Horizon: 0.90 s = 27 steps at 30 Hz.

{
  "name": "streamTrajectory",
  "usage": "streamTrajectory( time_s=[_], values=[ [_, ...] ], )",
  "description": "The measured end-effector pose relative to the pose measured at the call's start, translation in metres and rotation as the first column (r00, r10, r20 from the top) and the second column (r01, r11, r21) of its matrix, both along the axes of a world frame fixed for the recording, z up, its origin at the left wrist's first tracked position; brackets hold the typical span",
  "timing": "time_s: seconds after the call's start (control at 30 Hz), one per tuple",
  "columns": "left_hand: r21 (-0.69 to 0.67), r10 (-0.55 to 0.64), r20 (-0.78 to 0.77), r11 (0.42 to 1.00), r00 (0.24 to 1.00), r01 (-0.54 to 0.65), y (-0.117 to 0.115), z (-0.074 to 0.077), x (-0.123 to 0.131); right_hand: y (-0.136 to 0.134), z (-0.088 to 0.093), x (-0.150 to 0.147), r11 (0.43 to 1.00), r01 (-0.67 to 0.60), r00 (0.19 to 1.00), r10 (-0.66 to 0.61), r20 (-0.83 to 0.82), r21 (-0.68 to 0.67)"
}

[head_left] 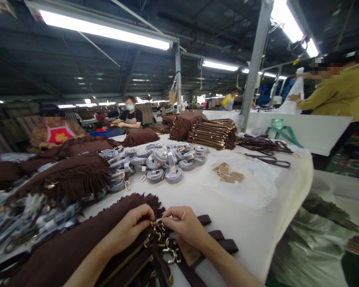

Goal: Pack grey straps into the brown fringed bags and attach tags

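My left hand (pixel 134 225) is closed in a pinch above the metal end of a stack of dark brown fringed bags (pixel 86 231). Facing it, my right hand (pixel 187 225) also pinches, its fingertips a short gap from the left ones. What lies between the fingers of either hand is too small to make out. Just below the fingertips cluster gold-coloured clasps (pixel 158 231). A brown paper tag (pixel 189 252) hangs under my right hand, partly covered by it. Dark brown straps (pixel 221 241) stick out to the right from beneath.
Wrapped coiled straps (pixel 161 159) are heaped mid-table, with fringed bags (pixel 74 175) to the left. Behind stands a stack of zipped bags (pixel 214 133). A plastic bag (pixel 257 183) bears paper tags (pixel 227 173). Co-workers are beyond the white table (pixel 287 215), whose edge curves at right.
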<state>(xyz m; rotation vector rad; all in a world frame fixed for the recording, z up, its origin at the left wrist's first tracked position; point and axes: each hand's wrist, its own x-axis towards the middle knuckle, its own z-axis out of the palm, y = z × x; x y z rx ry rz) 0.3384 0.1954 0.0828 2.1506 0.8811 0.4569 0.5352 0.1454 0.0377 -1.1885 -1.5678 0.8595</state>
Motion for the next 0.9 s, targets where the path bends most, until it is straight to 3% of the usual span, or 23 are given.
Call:
streamTrajectory(
  time_s=[0.23, 0.47, 0.77, 0.9],
  values=[
    [-0.023, 0.010, -0.003, 1.000, 1.000, -0.010, 0.000, 0.000, 0.000, -0.003, 0.005, -0.007, 0.986, 0.061, 0.966, -0.098, 0.241, 0.153],
    [-0.021, 0.001, -0.013, 1.000, 1.000, -0.001, 0.000, 0.000, -0.002, -0.004, 0.004, -0.012, 0.958, 0.058, 0.847, -0.197, 0.493, 0.282],
    [0.011, 0.003, 0.015, 1.000, 1.000, -0.003, 0.000, -0.002, -0.007, -0.003, 0.002, -0.014, 0.944, -0.045, 0.800, -0.162, 0.578, 0.326],
    [0.142, -0.012, 0.002, 0.990, 1.000, 0.012, 0.000, -0.004, -0.008, -0.002, 0.000, -0.014, 0.949, -0.059, 0.790, -0.145, 0.595, 0.309]
  ],
)
